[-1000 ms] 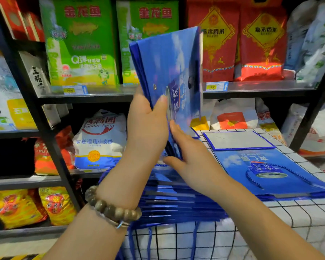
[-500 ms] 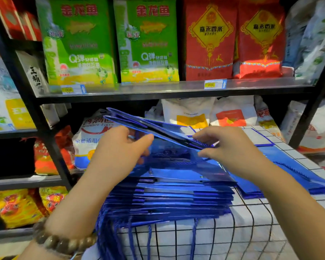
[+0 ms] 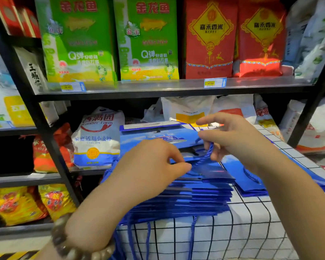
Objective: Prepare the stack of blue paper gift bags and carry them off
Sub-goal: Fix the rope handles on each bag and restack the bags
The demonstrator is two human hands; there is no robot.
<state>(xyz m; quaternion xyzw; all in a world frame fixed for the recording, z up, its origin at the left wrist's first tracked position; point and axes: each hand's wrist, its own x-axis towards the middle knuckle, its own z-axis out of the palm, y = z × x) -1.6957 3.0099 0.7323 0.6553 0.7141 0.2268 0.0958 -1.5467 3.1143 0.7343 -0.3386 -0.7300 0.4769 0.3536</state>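
Gift-bag stack (image 3: pixel 195 199) lies under left hand (image 3: pixel 148 166) and right hand (image 3: pixel 233 136), both pinching cord (image 3: pixel 204 156).

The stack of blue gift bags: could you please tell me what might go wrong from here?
1. The stack is fanned unevenly at the table edge; lifting it may spill bags.
2. Both the left hand and right hand pinch only one rope handle; pulling could drag the top bag off alone.
3. The dangling handles may snag.
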